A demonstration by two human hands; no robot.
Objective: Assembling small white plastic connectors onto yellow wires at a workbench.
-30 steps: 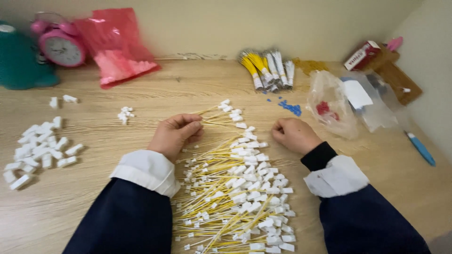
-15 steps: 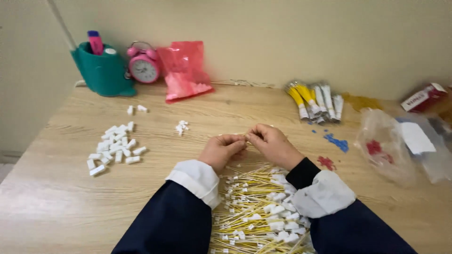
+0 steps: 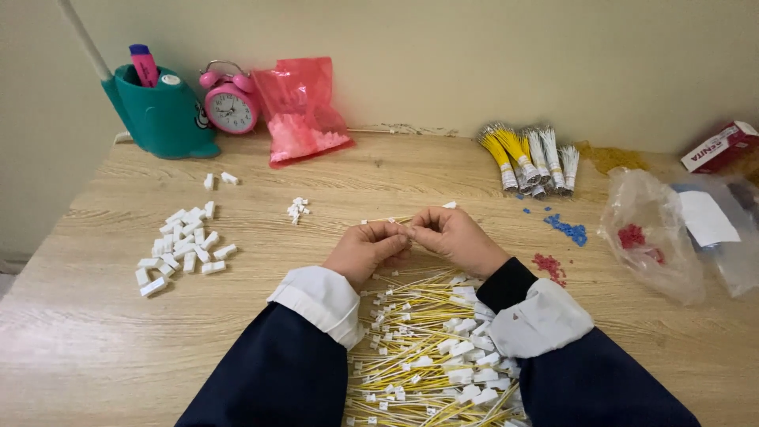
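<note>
My left hand (image 3: 366,248) and my right hand (image 3: 453,236) meet at the fingertips over the wooden table (image 3: 95,348). Between them they pinch a thin yellow wire (image 3: 378,221) that sticks out to the left, with a small white connector at the fingertips. Under my wrists lies a heap of yellow wires with white connectors (image 3: 427,356). A pile of loose white connectors (image 3: 183,245) lies to the left, and a small cluster of white connectors (image 3: 298,209) sits just beyond my left hand.
At the back stand a teal holder (image 3: 164,115), a pink alarm clock (image 3: 230,106) and a pink plastic bag (image 3: 300,111). Bundled wires (image 3: 528,158) lie back right. Clear bags (image 3: 660,233), blue bits (image 3: 568,228), red bits (image 3: 549,266) and a red box (image 3: 721,146) are to the right.
My hands came together from apart and now pinch one wire between them. The view swung left, bringing the teal holder and clock into frame.
</note>
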